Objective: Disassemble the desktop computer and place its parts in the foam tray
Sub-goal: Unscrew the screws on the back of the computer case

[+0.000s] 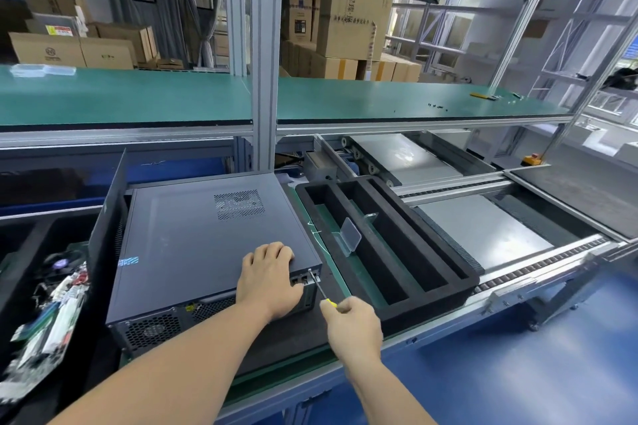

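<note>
green bench (pixel 359 272), computer case (pixel 193 245), foam tray (pixel 445 266)

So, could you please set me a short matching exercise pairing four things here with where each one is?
Things:
1. left hand
2. screwdriver
3. foam tray
4. plastic box

Places:
A. in the foam tray's middle slot
B. right of the computer, on the bench
C. resting on the computer's top near corner
D. held in the right hand, tip at the computer's rear corner

Pairs: 1-C, 2-D, 3-B, 4-A
</note>
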